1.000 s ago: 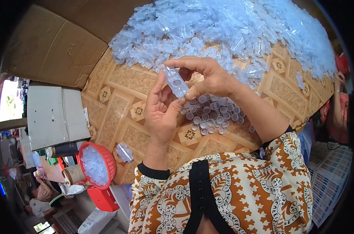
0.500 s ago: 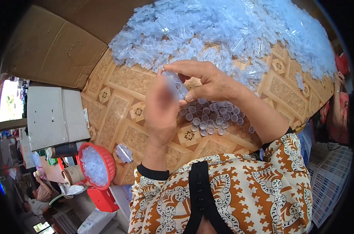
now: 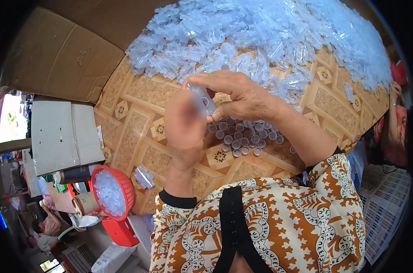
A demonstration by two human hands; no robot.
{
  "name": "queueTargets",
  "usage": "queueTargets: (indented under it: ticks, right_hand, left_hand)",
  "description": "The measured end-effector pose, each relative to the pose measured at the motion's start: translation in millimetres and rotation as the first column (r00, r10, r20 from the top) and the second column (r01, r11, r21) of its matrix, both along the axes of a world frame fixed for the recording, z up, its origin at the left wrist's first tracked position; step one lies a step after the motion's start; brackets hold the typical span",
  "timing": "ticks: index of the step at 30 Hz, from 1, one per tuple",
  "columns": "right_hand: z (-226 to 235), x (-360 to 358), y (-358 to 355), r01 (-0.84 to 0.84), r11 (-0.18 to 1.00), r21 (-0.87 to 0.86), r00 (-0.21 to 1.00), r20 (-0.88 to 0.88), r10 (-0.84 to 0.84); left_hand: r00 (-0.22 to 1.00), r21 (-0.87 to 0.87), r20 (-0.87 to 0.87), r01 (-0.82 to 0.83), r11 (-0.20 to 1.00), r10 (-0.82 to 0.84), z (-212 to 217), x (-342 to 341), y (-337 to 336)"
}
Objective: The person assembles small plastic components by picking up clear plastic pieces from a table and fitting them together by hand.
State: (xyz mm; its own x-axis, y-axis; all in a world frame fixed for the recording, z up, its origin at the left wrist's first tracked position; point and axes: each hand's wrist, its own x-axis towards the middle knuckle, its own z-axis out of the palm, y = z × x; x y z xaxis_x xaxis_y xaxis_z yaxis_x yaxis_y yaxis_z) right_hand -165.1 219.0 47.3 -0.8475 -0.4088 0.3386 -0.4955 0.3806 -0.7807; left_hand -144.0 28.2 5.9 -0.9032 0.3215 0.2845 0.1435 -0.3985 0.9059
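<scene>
Between my two hands, over the middle of the table, is a small clear plastic piece [image 3: 205,101] with a round ring shape on it. My right hand [image 3: 240,94] pinches it between thumb and fingers at its upper and lower ends. My left hand [image 3: 186,119] is closed against its other side; a blur hides part of that palm. Many small round clear caps [image 3: 245,136] lie loose on the table just below my right hand. A big heap of clear plastic pieces [image 3: 252,34] spreads across the far side.
A red basket [image 3: 130,193] of translucent parts stands at the lower left, near a small clear bundle [image 3: 144,177] on the patterned tabletop [image 3: 138,123]. Cardboard [image 3: 56,54] walls the left edge, with a white box [image 3: 63,136] beside it. Another person's arm [image 3: 394,118] shows at far right.
Both hands have shifted very slightly to the left with the clear plastic piece between them. The caps and the heap look the same.
</scene>
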Motion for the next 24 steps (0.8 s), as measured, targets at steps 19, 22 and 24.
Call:
queueTargets:
  ticks: [19, 22, 24]
  right_hand:
    - [-8.7, -9.3, 9.6, -0.017, 0.979, -0.205, 0.978, 0.201, 0.059]
    - [-10.9, -9.9, 9.7, -0.038, 0.977, -0.209, 0.992, 0.111, 0.062]
    - [-9.9, -9.7, 9.1, -0.034, 0.976, -0.217, 0.987, 0.148, 0.067]
  left_hand:
    - [0.999, -0.05, -0.044, -0.021, 0.999, 0.018, -1.6, 0.0, 2.7]
    - [1.0, -0.053, -0.024, -0.013, 0.999, 0.012, -0.6, 0.8, 3.0]
    - [1.0, -0.047, 0.002, -0.01, 0.999, 0.01, 0.5, 0.9, 2.9]
